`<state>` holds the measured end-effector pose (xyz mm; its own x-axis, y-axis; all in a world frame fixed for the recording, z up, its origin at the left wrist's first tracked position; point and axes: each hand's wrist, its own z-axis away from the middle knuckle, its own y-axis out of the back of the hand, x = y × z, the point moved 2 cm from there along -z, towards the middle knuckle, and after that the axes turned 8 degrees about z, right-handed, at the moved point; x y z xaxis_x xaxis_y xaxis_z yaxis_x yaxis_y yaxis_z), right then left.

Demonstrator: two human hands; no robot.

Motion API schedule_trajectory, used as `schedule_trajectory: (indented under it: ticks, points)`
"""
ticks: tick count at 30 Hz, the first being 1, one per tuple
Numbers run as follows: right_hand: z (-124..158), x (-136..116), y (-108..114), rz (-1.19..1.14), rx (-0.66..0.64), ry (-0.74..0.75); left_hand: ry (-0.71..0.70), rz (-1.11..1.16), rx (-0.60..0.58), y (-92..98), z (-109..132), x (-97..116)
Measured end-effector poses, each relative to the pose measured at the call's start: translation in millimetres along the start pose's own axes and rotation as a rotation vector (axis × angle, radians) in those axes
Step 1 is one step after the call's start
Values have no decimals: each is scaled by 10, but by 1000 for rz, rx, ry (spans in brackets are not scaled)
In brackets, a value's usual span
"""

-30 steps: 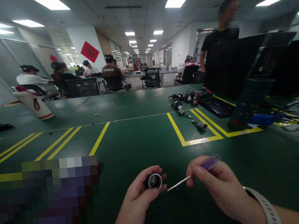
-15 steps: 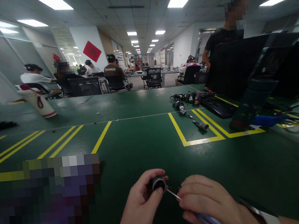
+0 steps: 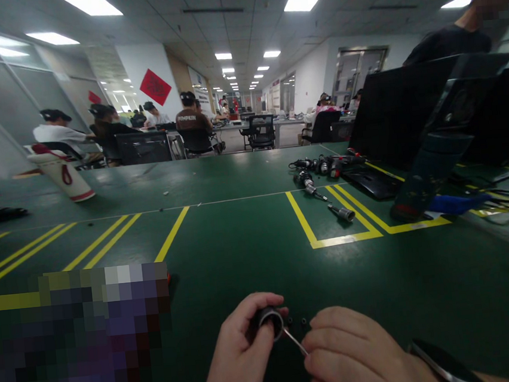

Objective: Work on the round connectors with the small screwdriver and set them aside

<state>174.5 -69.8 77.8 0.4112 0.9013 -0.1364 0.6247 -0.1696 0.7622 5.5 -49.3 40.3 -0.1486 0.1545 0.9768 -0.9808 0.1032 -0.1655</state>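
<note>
My left hand is closed around a small black cylinder with a silver rim, held low over the green table. My right hand is closed on a thin screwdriver. Its metal shaft points up and left, and its tip meets the cylinder's face. The handle is hidden inside my fingers. Two tiny dark parts lie on the mat just beyond the cylinder. A watch band shows on my right wrist.
Yellow lines mark boxes on the mat. Black tools and cables lie far right, beside dark monitors. A white and red cup stands far left. A person in black stands behind the monitors; others sit at far desks.
My right hand turned over and dropped toward the bottom edge, bringing the screwdriver tip from apart onto the cylinder. The standing person moved to the right.
</note>
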Motion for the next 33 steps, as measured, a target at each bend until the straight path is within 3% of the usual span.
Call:
schedule_trajectory:
  ticks: [3,6,8,11,15,24,27,30,33]
  points:
    - [26,28,59,-110,93,-55,38,37,20,-19,-2,34]
    - [43,146,92,-233,140,-311,96,85,86,-24,-7,62]
    - [67,258,47,-264,81,-516,118,120,122,-20,-12,67]
    - [112,397,-84,-323,-22,-657,130,181,137,-15,-16,58]
    - [146,459,-197,-363,-72,-677,122,216,134,-29,-5,63]
    - [137,442,-164,-309,-111,-672,166,205,128,-5,-20,60]
    - [182,520,-253,-542,-64,-848,202,228,152,20,-29,55]
    - [217,559,-345,-990,70,-1078,217,252,171,20,-26,72]
    - [199,521,-320,-1253,228,-1111,209,254,188,4,-19,94]
